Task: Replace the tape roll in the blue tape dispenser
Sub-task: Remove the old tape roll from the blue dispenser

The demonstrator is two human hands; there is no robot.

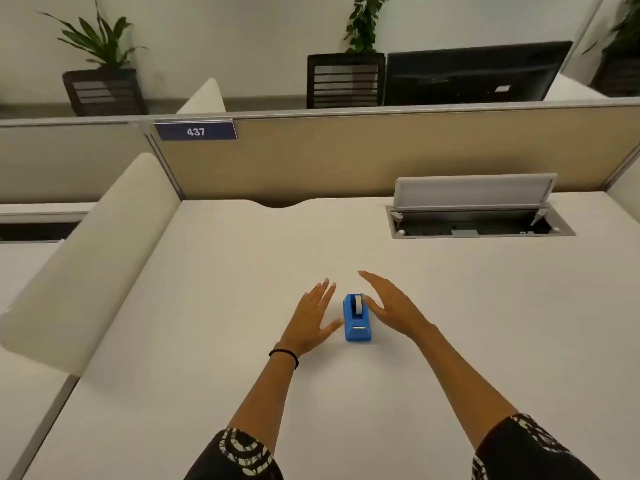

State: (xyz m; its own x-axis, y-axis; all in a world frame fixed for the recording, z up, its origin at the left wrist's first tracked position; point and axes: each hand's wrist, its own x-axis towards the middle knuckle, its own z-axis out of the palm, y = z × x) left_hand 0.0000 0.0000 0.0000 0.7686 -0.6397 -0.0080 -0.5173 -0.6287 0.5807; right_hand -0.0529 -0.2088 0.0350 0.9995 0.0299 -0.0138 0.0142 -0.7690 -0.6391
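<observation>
A small blue tape dispenser [357, 323] stands upright on the white desk [242, 271], its cutter end toward me. A pale tape roll [358, 304] sits in its slot. My left hand [313, 317] lies flat and open just left of the dispenser, thumb tip close to its side. My right hand [391, 304] hovers open just right of it, fingers stretched forward and the thumb near the roll. Neither hand grips anything.
An open cable hatch [481, 221] with a raised lid is set into the desk at the back right. A cream divider panel [90, 258] borders the left edge. A tan partition [381, 154] with a "437" label closes the far side.
</observation>
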